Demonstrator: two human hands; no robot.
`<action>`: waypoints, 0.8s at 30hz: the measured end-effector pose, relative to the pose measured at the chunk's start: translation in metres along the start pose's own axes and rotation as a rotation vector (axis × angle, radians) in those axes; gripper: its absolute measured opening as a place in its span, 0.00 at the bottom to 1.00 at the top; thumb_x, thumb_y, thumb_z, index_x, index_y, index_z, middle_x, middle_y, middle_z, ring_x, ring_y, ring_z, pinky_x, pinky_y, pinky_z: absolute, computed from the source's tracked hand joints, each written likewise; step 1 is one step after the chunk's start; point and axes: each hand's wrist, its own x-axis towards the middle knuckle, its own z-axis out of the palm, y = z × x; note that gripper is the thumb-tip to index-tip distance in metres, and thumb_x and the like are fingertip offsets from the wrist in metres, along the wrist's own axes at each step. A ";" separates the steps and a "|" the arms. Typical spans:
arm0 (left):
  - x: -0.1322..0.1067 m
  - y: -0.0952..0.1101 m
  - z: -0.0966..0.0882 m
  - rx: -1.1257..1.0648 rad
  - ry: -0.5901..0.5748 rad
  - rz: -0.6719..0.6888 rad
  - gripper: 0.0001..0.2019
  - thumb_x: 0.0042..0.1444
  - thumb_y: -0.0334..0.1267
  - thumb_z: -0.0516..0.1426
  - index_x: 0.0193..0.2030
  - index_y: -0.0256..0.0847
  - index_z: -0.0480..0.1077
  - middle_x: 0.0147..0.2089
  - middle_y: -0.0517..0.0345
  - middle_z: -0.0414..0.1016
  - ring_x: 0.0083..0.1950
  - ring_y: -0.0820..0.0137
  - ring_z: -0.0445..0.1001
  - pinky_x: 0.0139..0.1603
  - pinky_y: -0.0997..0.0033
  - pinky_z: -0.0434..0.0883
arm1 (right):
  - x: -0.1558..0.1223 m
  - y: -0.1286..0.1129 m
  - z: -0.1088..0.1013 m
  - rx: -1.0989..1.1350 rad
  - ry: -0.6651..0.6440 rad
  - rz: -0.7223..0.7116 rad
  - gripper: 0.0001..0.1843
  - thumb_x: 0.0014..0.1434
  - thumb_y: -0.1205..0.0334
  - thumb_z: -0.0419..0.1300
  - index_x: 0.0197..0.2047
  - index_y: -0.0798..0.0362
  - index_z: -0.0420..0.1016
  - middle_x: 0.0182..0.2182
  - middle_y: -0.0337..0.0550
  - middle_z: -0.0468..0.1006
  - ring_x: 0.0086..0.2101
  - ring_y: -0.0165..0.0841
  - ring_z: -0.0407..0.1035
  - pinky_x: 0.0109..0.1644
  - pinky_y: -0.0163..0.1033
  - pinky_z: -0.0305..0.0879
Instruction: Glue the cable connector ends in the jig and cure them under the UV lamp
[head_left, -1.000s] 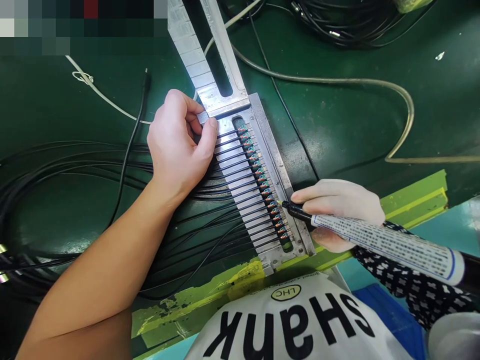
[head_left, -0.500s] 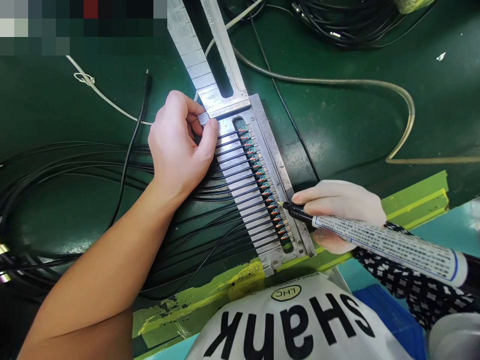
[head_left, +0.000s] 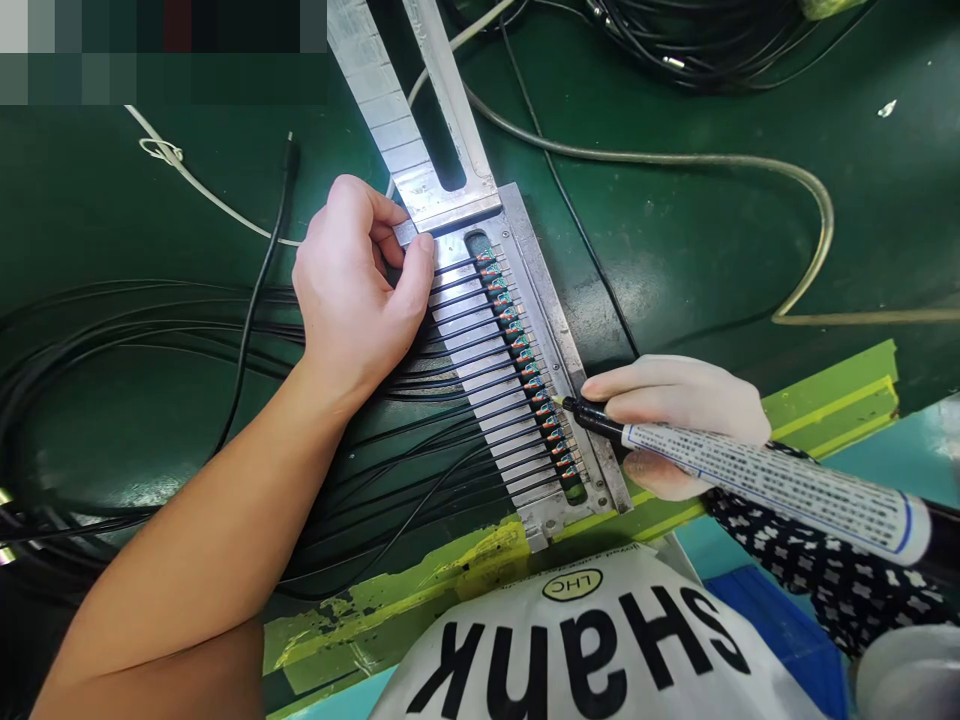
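A hinged metal fixture [head_left: 491, 395] lies on the bench with its slotted lid [head_left: 439, 130] swung open away from me. Thin black cables [head_left: 480, 348] run into it from the left, side by side. Their stripped ends, with small coloured wires [head_left: 532, 383], form a row across the slot. My left hand [head_left: 360, 280], bare, pinches the fixture's edge by the hinge, thumb above the topmost cables. In my right hand [head_left: 682, 410], gloved in white, is a marker pen [head_left: 772, 483] with a white printed label. Its pale tip rests at or just above the wire ends in the row's lower half.
Coiled black cables [head_left: 697, 50] lie at the far right, and more loops [head_left: 150, 335] at the left. A grey cord [head_left: 675, 160] curves across the green bench [head_left: 712, 240]. Yellow-green tape [head_left: 832, 405] lines the near edge.
The pen tip has shifted very slightly up the row of wires. My left hand keeps its hold on the fixture, and the cables look the same.
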 end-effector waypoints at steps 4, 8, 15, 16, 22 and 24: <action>0.000 -0.001 0.001 0.009 0.015 0.029 0.08 0.58 0.36 0.57 0.43 0.42 0.63 0.34 0.62 0.63 0.34 0.71 0.67 0.39 0.67 0.66 | 0.000 0.000 0.001 0.001 0.010 0.014 0.12 0.60 0.58 0.68 0.46 0.52 0.78 0.41 0.52 0.85 0.39 0.42 0.82 0.40 0.44 0.82; 0.000 -0.002 0.001 0.017 0.004 0.021 0.08 0.59 0.37 0.57 0.44 0.42 0.63 0.34 0.62 0.63 0.35 0.71 0.69 0.41 0.65 0.67 | -0.001 0.001 0.002 0.005 0.039 -0.003 0.13 0.59 0.58 0.68 0.46 0.53 0.78 0.41 0.53 0.85 0.40 0.42 0.82 0.40 0.44 0.82; 0.001 0.007 -0.005 -0.057 -0.065 -0.121 0.09 0.57 0.45 0.56 0.44 0.52 0.64 0.35 0.56 0.66 0.50 0.56 0.75 0.47 0.49 0.70 | -0.003 0.003 0.004 0.015 0.034 -0.042 0.15 0.57 0.59 0.70 0.46 0.53 0.78 0.41 0.52 0.85 0.40 0.42 0.82 0.39 0.42 0.82; 0.001 0.010 -0.008 -0.073 -0.084 -0.149 0.10 0.56 0.48 0.57 0.44 0.55 0.64 0.36 0.55 0.68 0.53 0.54 0.74 0.49 0.47 0.69 | -0.003 0.003 0.004 0.014 0.041 -0.041 0.14 0.57 0.58 0.69 0.46 0.53 0.78 0.40 0.51 0.85 0.39 0.41 0.82 0.39 0.42 0.82; 0.002 0.019 -0.014 -0.086 -0.131 -0.222 0.16 0.47 0.48 0.59 0.45 0.59 0.65 0.33 0.51 0.71 0.61 0.49 0.70 0.48 0.42 0.66 | -0.002 0.001 0.003 0.014 0.054 -0.022 0.11 0.57 0.58 0.68 0.43 0.52 0.79 0.39 0.50 0.85 0.35 0.39 0.81 0.36 0.41 0.81; 0.003 0.018 -0.012 -0.096 -0.120 -0.213 0.15 0.48 0.50 0.58 0.43 0.56 0.65 0.34 0.51 0.70 0.58 0.50 0.72 0.48 0.43 0.66 | -0.002 0.001 0.003 0.007 0.042 -0.021 0.11 0.58 0.58 0.67 0.44 0.51 0.79 0.39 0.49 0.85 0.35 0.38 0.81 0.35 0.41 0.81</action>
